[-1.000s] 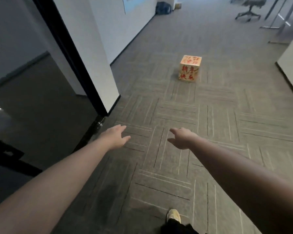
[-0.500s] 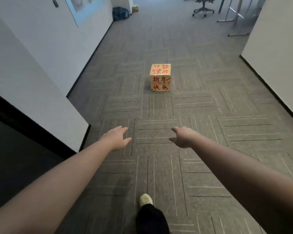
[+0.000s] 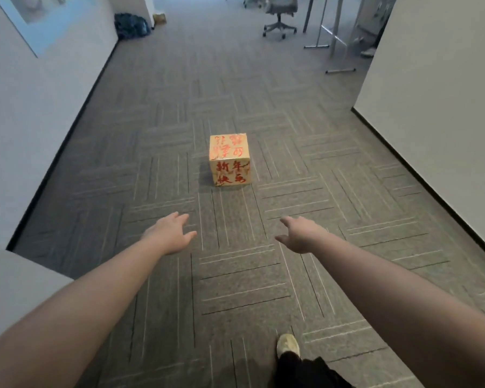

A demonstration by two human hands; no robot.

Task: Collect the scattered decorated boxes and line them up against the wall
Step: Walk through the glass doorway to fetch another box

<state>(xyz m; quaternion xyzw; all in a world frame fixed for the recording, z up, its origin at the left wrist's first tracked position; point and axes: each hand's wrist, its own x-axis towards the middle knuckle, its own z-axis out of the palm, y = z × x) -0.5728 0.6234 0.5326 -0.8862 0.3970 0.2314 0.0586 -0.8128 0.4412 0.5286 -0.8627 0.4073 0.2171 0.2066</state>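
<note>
Along the left side of the head view, at about nine o'clock, a pale wall (image 3: pixel 48 113) is seen with a dark skirting strip at its foot, and no decorated boxes are lined up against the stretch of it that is shown; a framed picture (image 3: pixel 37 12) hangs higher up, too blurred for any writing to be read. At eleven o'clock, at the far end of that wall, a dark bag (image 3: pixel 131 25) is set on the floor. The left hand (image 3: pixel 170 233) is held out low at seven o'clock, fingers spread and relaxed, gripping nothing and touching nothing. Just past centre, toward twelve o'clock, a single decorated box (image 3: pixel 230 159) rests upright on the grey carpet (image 3: pixel 235 281), well apart from both walls and ahead of both hands. Its golden faces are covered in red brush characters; on the near face a New Year greeting appears to be written, though the strokes are too loose for certainty, and the top face cannot be read. The right hand (image 3: pixel 298 233) is extended at five o'clock, likewise spread and empty. A light shoe (image 3: pixel 288 345) is planted at the bottom edge. At one o'clock an office chair (image 3: pixel 280 15) and desk legs (image 3: pixel 331 37) are visible far off, and a second pale wall (image 3: pixel 437 113) closes the right side. The task is judged to be at an early stage as far as can be seen: this box is not yet picked up, it is yet to be carried to a wall, and whether other boxes are scattered or placed elsewhere cannot be told.
</note>
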